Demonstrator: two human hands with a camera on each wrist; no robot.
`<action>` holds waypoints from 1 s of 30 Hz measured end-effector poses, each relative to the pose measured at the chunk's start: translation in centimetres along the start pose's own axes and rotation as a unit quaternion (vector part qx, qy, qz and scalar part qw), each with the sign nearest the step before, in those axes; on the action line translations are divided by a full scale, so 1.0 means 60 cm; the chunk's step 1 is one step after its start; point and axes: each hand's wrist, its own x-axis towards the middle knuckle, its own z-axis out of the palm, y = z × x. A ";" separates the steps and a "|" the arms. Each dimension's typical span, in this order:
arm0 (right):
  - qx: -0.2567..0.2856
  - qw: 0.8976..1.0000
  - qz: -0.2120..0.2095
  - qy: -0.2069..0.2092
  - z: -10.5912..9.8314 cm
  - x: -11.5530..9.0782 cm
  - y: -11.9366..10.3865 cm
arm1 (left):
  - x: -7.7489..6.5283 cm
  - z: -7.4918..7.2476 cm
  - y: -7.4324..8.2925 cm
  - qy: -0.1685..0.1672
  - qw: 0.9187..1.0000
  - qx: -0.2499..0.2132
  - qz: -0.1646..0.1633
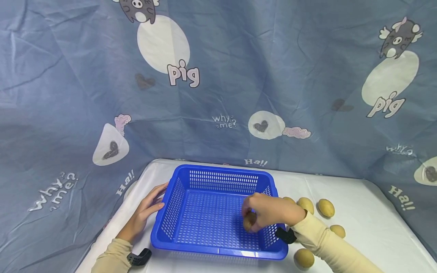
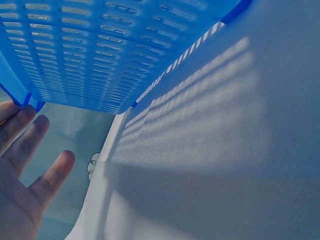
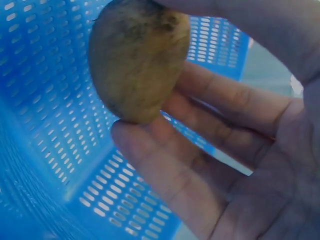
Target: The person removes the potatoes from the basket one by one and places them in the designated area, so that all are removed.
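Note:
A blue plastic basket (image 1: 205, 249) with slotted walls stands on the white tabletop. My right hand (image 1: 269, 208) reaches over its right wall and pinches a potato (image 1: 249, 222) inside, above the basket floor. In the right wrist view the potato (image 3: 137, 62) is yellow-brown with a darker patch at one end, held between thumb and fingertips. At the basket's left side, my left hand (image 1: 146, 213) has its fingers spread, with fingertips at the rim. The left wrist view shows this hand (image 2: 22, 185) beside the outer slotted wall.
Several potatoes lie on the white table (image 1: 362, 212) right of the basket, among them one at the back (image 1: 326, 207) and one near the front (image 1: 304, 258), close to my right forearm. A blue printed curtain (image 1: 218, 94) hangs behind and around the table.

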 end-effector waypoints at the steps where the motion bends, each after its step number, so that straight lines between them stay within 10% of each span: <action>1: 0.001 1.000 -0.006 0.009 -0.001 -0.001 0.001 | 0.000 0.000 0.000 0.000 1.000 0.000 0.000; 17: 0.118 0.989 -0.002 0.093 -0.003 -0.034 0.015 | 0.001 0.000 0.001 -0.002 1.000 -0.007 0.013; 30: 0.227 0.957 -0.035 0.175 0.016 -0.063 0.032 | 0.001 0.000 0.003 -0.001 1.000 -0.012 0.015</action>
